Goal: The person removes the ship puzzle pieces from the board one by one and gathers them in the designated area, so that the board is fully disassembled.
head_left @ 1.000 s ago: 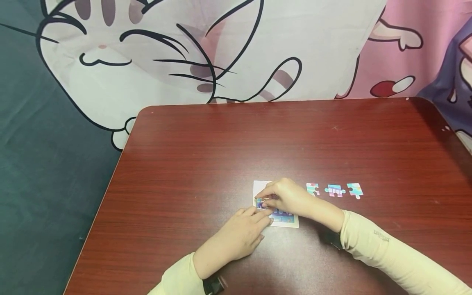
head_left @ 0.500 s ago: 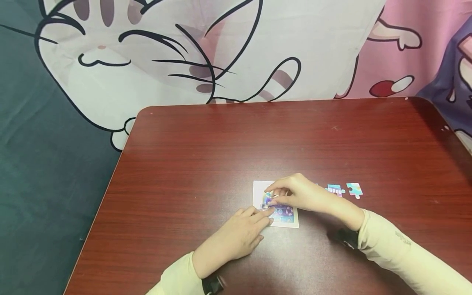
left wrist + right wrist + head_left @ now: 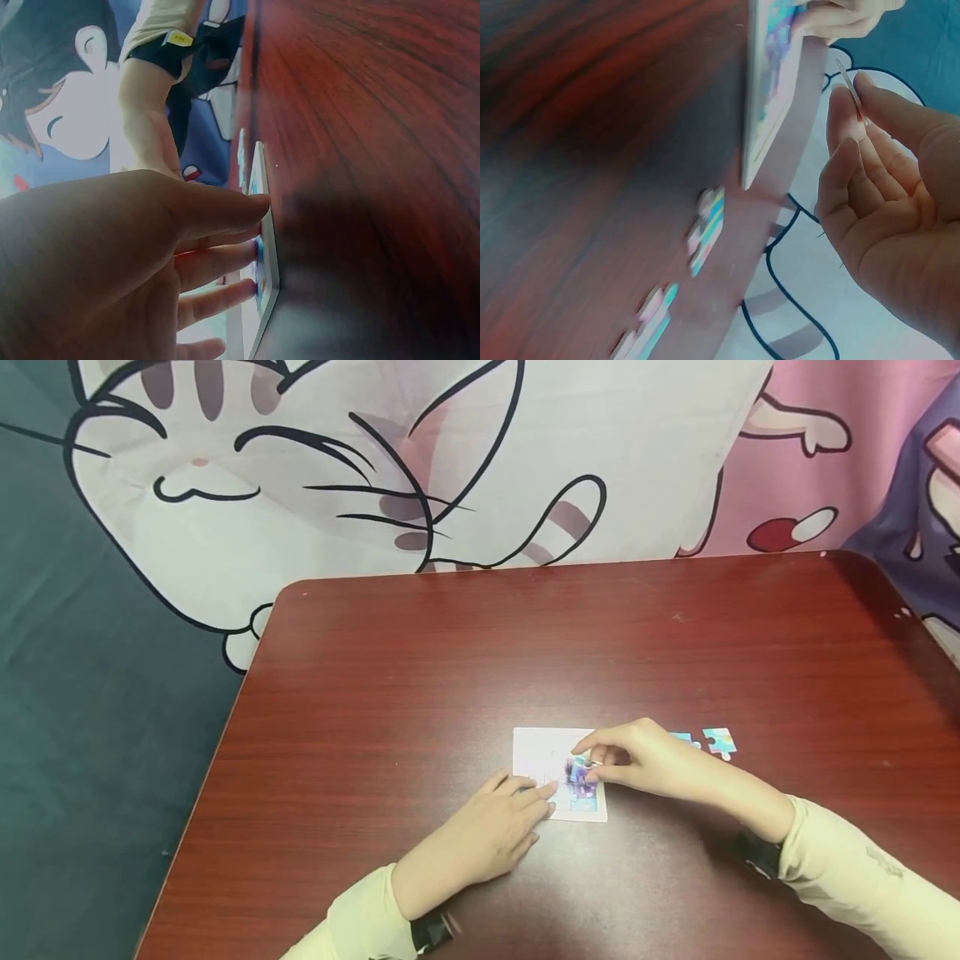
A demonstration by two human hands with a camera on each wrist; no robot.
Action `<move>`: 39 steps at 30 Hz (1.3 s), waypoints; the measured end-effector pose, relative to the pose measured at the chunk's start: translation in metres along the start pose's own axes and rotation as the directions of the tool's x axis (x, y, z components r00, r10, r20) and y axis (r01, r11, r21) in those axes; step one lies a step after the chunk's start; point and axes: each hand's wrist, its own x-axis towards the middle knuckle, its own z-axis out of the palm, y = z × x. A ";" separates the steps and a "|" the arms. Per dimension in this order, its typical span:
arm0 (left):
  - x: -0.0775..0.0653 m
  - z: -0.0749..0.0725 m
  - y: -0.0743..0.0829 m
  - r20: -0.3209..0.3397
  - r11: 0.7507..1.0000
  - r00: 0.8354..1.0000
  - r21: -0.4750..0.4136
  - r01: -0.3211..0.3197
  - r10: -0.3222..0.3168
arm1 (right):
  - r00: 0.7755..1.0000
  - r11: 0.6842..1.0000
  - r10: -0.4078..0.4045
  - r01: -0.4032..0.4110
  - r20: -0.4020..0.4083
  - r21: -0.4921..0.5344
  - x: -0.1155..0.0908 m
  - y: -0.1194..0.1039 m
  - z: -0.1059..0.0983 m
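Note:
A white puzzle board (image 3: 540,742) lies on the table, its lower part filled with blue and purple pieces. My right hand (image 3: 652,760) pinches a puzzle piece (image 3: 576,772) between thumb and fingers above the board's right side. Seen edge-on in the right wrist view, that puzzle piece (image 3: 850,88) is thin and held apart from the board. My left hand (image 3: 491,831) rests on the board's lower left, fingers stretched out. In the left wrist view, the thumb of the left hand (image 3: 127,240) touches the near edge of the board (image 3: 266,225), and other fingertips lie on its face.
Right of the board lie loose jigsaw pieces: one (image 3: 720,741) in full view, another (image 3: 682,737) partly behind the right hand. The brown table (image 3: 420,668) reaches back to a cat-print cloth (image 3: 300,527).
My right hand has moved rightward across the board with the puzzle piece, now covering the nearest loose piece. The left hand has stayed in place. The head view has shifted slightly.

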 end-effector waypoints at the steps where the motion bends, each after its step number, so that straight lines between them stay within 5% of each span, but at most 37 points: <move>1: 0.001 0.000 0.000 0.007 1.000 1.000 0.010 -0.004 0.004 | 1.000 1.000 0.001 -0.001 -0.007 -0.010 -0.004 0.001 -0.001; 19: -0.009 0.001 -0.006 0.036 0.999 0.999 0.028 -0.035 0.034 | 0.994 1.000 0.019 -0.020 -0.108 -0.008 -0.044 0.010 -0.001; 32: -0.007 0.001 -0.009 0.026 0.998 0.998 -0.036 -0.049 0.050 | 0.995 0.999 0.040 -0.039 -0.087 0.008 -0.057 0.028 -0.003; 39: -0.004 0.001 -0.007 0.021 0.997 0.999 -0.065 -0.047 0.048 | 0.993 0.991 0.051 -0.063 -0.107 -0.114 -0.057 0.029 -0.001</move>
